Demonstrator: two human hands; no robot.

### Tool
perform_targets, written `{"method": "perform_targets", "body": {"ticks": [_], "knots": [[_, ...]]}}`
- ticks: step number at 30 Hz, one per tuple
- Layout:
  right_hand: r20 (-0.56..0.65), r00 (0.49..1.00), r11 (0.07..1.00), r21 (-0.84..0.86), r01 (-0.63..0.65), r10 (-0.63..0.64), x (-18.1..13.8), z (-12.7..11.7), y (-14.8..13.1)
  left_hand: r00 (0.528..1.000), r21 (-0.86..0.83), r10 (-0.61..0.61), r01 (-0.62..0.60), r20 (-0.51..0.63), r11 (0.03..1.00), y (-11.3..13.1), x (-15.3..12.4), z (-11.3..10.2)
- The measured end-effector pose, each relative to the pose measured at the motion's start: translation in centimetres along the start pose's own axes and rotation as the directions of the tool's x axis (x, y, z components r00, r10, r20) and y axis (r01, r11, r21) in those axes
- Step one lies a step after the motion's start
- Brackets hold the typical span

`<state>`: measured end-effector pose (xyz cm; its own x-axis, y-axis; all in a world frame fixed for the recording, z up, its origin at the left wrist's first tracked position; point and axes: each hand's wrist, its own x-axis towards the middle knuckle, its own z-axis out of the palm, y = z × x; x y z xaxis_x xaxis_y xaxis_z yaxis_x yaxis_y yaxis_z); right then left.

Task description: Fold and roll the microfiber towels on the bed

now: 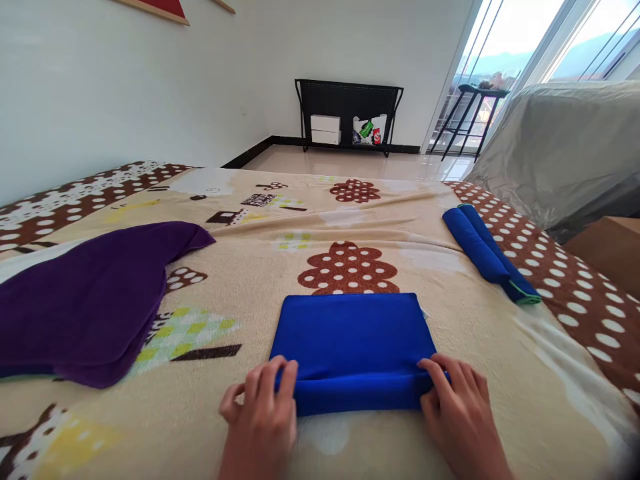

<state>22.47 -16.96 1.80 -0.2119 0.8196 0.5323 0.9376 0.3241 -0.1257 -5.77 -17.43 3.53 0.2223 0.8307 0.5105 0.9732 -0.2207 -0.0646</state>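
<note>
A blue cloth (353, 333) lies flat on the patterned blanket in front of me, its near edge rolled into a thick fold. My left hand (265, 400) grips the left end of that roll, fingers curled over it. At the right end, my right hand (457, 400) pinches the roll between thumb and fingers. Farther right rest rolled blue cloths (477, 247), one showing a green edge. On the left is a purple cloth (100, 293), loosely layered, with a bit of blue and green showing beneath its near edge.
The cream and brown blanket (240, 267) covers the surface and has some wrinkles. Beyond it, a black rack (350, 100) holds white boxes (325, 129) and a printed bag (370, 130). At right are a plastic-covered piece of furniture (565, 140), a stool (483, 90) and a cardboard box (610, 250).
</note>
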Motion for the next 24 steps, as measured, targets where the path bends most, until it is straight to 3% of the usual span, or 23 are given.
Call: {"method": "perform_targets", "body": {"ticks": [3,6,9,12,17,21,24], "knots": [[-0.054,0.993,0.979,0.168,0.116,-0.109,0.6,0.3,-2.8,0.972,-0.234,0.158,-0.197,-0.174,0.952,3.5,0.6,0.8],[-0.076,0.99,0.947,0.29,0.139,-0.122,1.2,0.5,-4.2,0.934,-0.332,0.277,-0.34,-0.223,0.88,5.1,0.7,1.3],[-0.064,0.984,0.932,0.317,0.176,-0.165,1.2,0.2,-3.4,0.938,-0.39,0.254,-0.33,-0.235,0.86,3.9,-0.1,1.4],[-0.064,0.971,0.917,0.32,0.24,-0.232,0.9,0.0,-2.8,0.962,-0.426,0.219,-0.269,-0.163,0.864,2.9,-0.8,1.1],[-0.016,0.988,0.949,0.279,0.149,-0.151,1.2,0.8,-3.5,0.976,-0.392,0.193,-0.219,-0.104,0.893,3.3,0.5,1.0],[0.146,0.981,0.961,0.261,0.086,-0.127,0.8,0.4,0.1,0.969,-0.353,0.245,-0.237,-0.02,0.905,-0.7,0.5,1.3],[0.154,0.984,0.982,0.179,0.062,-0.091,-0.1,-0.4,2.9,0.976,-0.228,0.219,-0.217,-0.016,0.949,-4.0,-0.7,1.3]]}}
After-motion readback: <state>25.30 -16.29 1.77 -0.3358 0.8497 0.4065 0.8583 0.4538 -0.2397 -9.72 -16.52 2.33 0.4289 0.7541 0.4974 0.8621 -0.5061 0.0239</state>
